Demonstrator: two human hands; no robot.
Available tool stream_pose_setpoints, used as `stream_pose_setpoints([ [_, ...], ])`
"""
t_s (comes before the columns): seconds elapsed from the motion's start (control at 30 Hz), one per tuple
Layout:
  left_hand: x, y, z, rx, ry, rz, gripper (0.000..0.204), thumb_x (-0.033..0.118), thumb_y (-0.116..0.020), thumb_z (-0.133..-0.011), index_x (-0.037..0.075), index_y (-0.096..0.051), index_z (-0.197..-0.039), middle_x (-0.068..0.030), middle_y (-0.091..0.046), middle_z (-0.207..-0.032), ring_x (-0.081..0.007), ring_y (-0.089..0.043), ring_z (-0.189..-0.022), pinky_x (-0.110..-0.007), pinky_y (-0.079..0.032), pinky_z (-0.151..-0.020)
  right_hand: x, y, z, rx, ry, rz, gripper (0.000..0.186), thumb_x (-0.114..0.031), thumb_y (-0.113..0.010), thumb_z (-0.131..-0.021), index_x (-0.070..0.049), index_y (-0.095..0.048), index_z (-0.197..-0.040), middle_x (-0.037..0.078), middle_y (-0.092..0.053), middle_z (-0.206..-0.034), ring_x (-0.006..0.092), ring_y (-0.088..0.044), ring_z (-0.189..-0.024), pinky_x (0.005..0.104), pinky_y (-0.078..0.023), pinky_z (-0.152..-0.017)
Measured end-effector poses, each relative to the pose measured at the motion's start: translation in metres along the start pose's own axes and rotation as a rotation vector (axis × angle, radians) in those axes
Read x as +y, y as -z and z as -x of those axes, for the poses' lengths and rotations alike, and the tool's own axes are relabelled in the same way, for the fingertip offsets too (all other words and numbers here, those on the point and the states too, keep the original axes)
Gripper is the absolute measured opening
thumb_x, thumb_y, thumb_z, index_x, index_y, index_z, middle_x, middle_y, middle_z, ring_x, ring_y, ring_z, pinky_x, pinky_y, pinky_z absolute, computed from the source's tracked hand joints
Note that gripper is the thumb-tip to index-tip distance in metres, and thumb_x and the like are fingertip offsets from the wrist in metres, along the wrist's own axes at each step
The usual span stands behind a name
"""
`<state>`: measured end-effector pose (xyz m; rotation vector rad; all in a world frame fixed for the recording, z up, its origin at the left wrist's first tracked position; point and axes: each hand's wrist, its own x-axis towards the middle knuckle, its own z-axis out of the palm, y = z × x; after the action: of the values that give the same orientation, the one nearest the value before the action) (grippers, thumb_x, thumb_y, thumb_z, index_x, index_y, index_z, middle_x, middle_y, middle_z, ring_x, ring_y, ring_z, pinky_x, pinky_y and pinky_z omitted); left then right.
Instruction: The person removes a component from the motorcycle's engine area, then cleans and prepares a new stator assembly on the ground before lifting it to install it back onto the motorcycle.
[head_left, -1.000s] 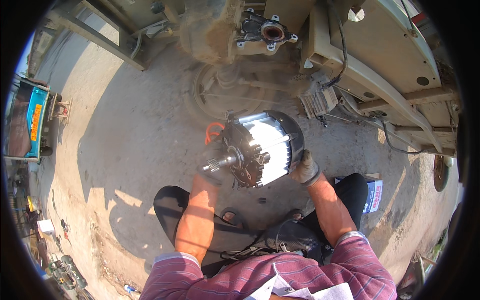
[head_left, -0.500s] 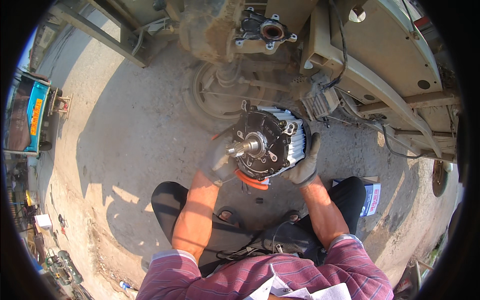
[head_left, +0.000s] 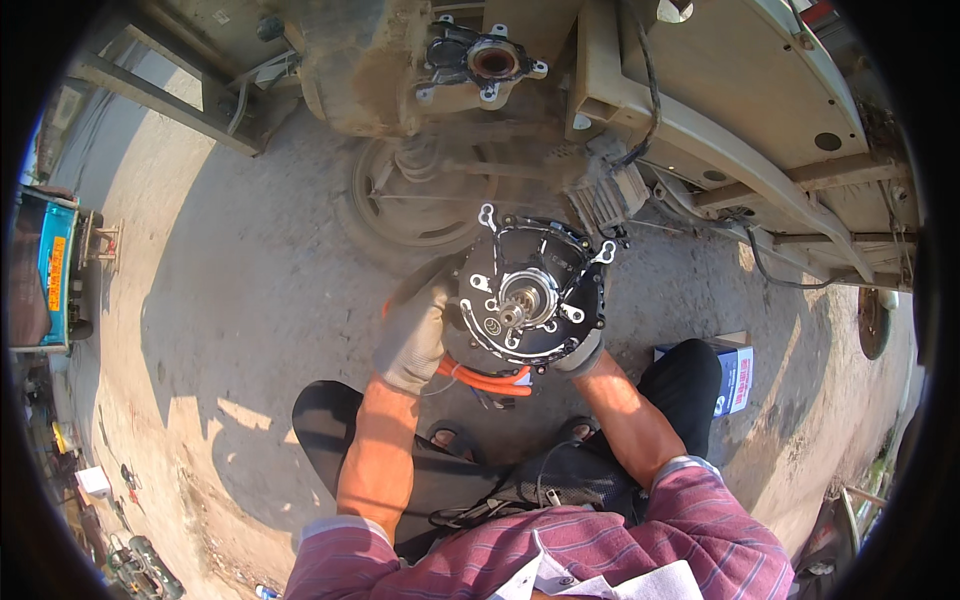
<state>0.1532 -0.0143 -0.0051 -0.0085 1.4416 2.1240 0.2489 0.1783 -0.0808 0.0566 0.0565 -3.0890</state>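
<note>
An electric motor (head_left: 545, 345) with a black end plate is held up in front of me, its splined shaft (head_left: 515, 308) facing me. My gloved left hand (head_left: 412, 340) grips its left side. My gloved right hand (head_left: 588, 358) is mostly hidden behind the lower right rim, closed against the housing. Thick orange cables (head_left: 490, 381) hang below the motor near my left hand. Beyond it, a mounting flange (head_left: 493, 62) with white-smeared lugs and a round opening sits on the dusty vehicle underside.
A wheel (head_left: 420, 215) stands behind the motor. A finned box (head_left: 610, 200) with a black cable hangs right of it, below the beige vehicle frame (head_left: 740, 120). A blue and white carton (head_left: 735, 380) is beside my right knee. A blue vehicle (head_left: 60, 270) stands far left.
The motor has turned so its shaft and end plate face me more squarely; its finned silver side has gone out of sight. My right hand is now more hidden behind it.
</note>
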Motion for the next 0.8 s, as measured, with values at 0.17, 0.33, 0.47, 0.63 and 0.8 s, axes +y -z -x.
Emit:
stream_pose_setpoints([
  [0.17, 0.008, 0.003, 0.004, -0.066, 0.000, -0.120, 0.037, 0.006, -0.055, -0.105, -0.008, -0.064, -0.139, -0.0134, -0.072, -0.133, -0.0197, -0.070, -0.117, -0.033, -0.055, -0.103, -0.001, 0.002, -0.004, 0.016, 0.002, 0.034, 0.102, -0.082, -0.057, -0.093, -0.012, -0.039, -0.165, 0.014, -0.047, -0.166, 0.0357, -0.049, -0.148, 0.0569, -0.041, -0.123],
  [0.33, 0.011, 0.001, 0.005, -0.068, -0.023, -0.182, 0.036, 0.014, -0.057, -0.110, -0.005, -0.066, -0.138, -0.0116, -0.073, -0.129, -0.0180, -0.069, -0.117, -0.033, -0.054, -0.103, -0.004, 0.005, -0.003, 0.022, 0.024, 0.058, 0.102, -0.081, -0.057, -0.094, -0.012, -0.039, -0.165, 0.014, -0.047, -0.165, 0.0355, -0.049, -0.148, 0.0566, -0.041, -0.123],
  [0.47, 0.012, -0.013, 0.014, -0.036, -0.086, -0.176, 0.038, 0.017, -0.057, -0.105, -0.002, -0.072, -0.134, -0.0067, -0.075, -0.113, -0.0122, -0.066, -0.093, -0.028, -0.053, -0.074, -0.008, 0.009, 0.001, 0.030, 0.039, 0.079, 0.101, -0.081, -0.057, -0.094, -0.012, -0.039, -0.165, 0.014, -0.048, -0.165, 0.0353, -0.049, -0.148, 0.0564, -0.041, -0.124],
  [0.63, 0.023, -0.020, 0.025, 0.047, 0.023, -0.223, 0.027, 0.014, -0.065, -0.105, -0.004, -0.075, -0.123, -0.0040, -0.071, -0.098, -0.0120, -0.064, -0.089, -0.029, -0.052, -0.077, -0.010, 0.014, 0.020, 0.062, 0.078, 0.085, 0.101, -0.081, -0.057, -0.094, -0.012, -0.039, -0.165, 0.014, -0.048, -0.165, 0.0350, -0.049, -0.148, 0.0561, -0.041, -0.124],
  [0.8, 0.023, -0.027, 0.035, 0.060, -0.155, -0.294, 0.024, 0.009, -0.069, -0.103, -0.003, -0.076, -0.122, -0.0024, -0.071, -0.100, -0.0103, -0.063, -0.091, -0.028, -0.051, -0.082, -0.009, 0.018, 0.038, 0.085, 0.125, 0.085, 0.101, -0.081, -0.057, -0.094, -0.012, -0.040, -0.165, 0.014, -0.048, -0.165, 0.0348, -0.049, -0.148, 0.0558, -0.041, -0.124],
])
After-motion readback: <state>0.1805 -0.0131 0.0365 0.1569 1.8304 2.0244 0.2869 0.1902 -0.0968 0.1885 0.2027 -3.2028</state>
